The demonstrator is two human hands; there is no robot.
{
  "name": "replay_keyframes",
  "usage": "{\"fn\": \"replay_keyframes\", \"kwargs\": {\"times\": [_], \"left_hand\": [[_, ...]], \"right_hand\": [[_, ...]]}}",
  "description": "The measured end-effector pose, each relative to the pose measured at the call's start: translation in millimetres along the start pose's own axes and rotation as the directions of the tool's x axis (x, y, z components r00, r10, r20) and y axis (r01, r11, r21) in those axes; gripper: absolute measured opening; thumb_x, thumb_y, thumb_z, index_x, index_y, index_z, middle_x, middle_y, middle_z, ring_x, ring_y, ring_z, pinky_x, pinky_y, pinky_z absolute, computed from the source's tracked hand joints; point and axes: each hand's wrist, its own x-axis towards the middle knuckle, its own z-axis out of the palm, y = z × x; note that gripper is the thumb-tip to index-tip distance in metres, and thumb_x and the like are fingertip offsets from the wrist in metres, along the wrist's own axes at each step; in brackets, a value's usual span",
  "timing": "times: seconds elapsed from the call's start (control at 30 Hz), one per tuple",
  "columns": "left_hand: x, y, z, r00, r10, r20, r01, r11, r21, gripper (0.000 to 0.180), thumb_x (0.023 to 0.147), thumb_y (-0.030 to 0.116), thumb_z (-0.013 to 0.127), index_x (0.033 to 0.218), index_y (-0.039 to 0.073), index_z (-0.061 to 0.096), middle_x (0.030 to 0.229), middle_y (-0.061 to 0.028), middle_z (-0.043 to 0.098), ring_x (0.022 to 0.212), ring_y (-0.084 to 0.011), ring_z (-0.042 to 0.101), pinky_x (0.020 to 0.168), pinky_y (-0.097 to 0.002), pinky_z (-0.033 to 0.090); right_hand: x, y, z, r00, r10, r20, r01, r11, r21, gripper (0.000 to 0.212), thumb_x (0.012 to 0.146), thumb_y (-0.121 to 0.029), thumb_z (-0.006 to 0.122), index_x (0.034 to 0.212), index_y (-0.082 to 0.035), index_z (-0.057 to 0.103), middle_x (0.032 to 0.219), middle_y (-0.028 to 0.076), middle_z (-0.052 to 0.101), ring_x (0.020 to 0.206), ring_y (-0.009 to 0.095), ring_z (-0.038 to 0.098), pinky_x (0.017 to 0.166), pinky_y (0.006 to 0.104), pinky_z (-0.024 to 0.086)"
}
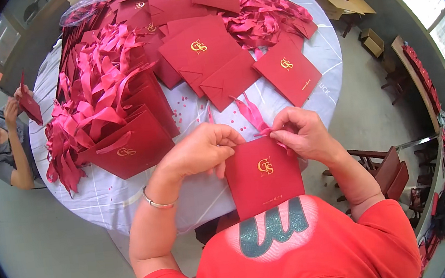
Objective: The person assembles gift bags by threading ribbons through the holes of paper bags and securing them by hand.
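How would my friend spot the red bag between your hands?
Find the cloth-covered round table. At its near edge, the left hand and right hand are at the top corners of one red gift bag. Neighbouring bags rest on the table; only this one sits between those hands.

From afar I saw a red short-sleeved shirt (324,262) with a glittery dark-green motif (278,230) on a pale patch (314,215), and a silver bangle (156,203) at the left wrist (165,187).

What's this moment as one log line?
left hand: at red bag, top-left corner | right hand: pinching pink ribbon, top-right corner | nearby: ribboned bags on table
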Motion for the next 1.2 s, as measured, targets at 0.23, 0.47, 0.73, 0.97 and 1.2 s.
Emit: {"fn": "replay_keyframes", "kwargs": {"times": [0.23, 0.47, 0.73, 0.97, 1.2], "left_hand": [[1.6, -0.9, 1.2, 0.999, -0.022, -0.04, 0.021, 1.0, -0.01, 0.025, 0.088, -0.003, 0.05, 0.111, -0.004, 0.06, 0.085, -0.0052, 0.065, 0.05, -0.0091, 0.061, 0.039, -0.0191, 0.039], [1.1, -1.5, 2.9, 0.999, -0.003, 0.036, 0.005, 0.999, -0.054, 0.021, 0.089, -0.002, 0.049, 0.109, -0.003, 0.058, 0.081, -0.0035, 0.064, 0.051, -0.0098, 0.062, 0.039, -0.0184, 0.037], [0.8, 5.6, 12.3, 0.997, -0.001, -0.083, -0.004, 0.998, -0.055, 0.019, 0.091, -0.002, 0.048, 0.107, -0.003, 0.058, 0.08, -0.0034, 0.064, 0.05, -0.0095, 0.061, 0.04, -0.0192, 0.037], [2.0, -2.0, 1.6, 0.996, -0.004, 0.089, 0.01, 0.998, -0.06, 0.018, 0.092, 0.001, 0.048, 0.108, -0.002, 0.054, 0.075, -0.0017, 0.06, 0.046, -0.0081, 0.058, 0.039, -0.0189, 0.034], [5.8, -8.9, -0.2, 0.978, 0.004, 0.21, 0.035, 0.983, -0.182, 0.016, 0.094, 0.006, 0.049, 0.107, -0.001, 0.054, 0.076, -0.0014, 0.06, 0.045, -0.0067, 0.057, 0.038, -0.0167, 0.03]], "right_hand": [[-1.2, -23.7, 10.6, 0.89, -0.456, -0.028, 0.435, 0.865, -0.252, 0.016, 0.077, 0.003, 0.069, 0.092, -0.001, 0.065, 0.084, 0.014, 0.064, 0.074, 0.027, 0.065, 0.062, 0.0333, 0.052], [3.3, -19.0, 25.7, 0.905, -0.424, 0.025, 0.42, 0.882, -0.214, 0.012, 0.076, -0.004, 0.073, 0.085, -0.004, 0.065, 0.083, 0.009, 0.063, 0.074, 0.026, 0.064, 0.063, 0.033, 0.052], [23.0, -13.9, 9.7, 0.97, -0.161, 0.183, 0.172, 0.984, -0.047, 0.01, 0.081, -0.007, 0.071, 0.087, -0.001, 0.066, 0.081, 0.01, 0.065, 0.075, 0.02, 0.063, 0.069, 0.0307, 0.05], [18.8, -5.7, 13.1, 0.991, -0.042, 0.124, 0.02, 0.984, 0.175, 0.006, 0.087, -0.003, 0.065, 0.091, 0.001, 0.064, 0.083, 0.003, 0.065, 0.075, 0.008, 0.059, 0.067, 0.0251, 0.048], [13.0, -6.2, 20.6, 0.926, -0.376, -0.019, 0.374, 0.925, -0.074, 0.011, 0.084, 0.0, 0.067, 0.095, -0.001, 0.066, 0.084, 0.011, 0.064, 0.072, 0.016, 0.063, 0.065, 0.0277, 0.049]]}}
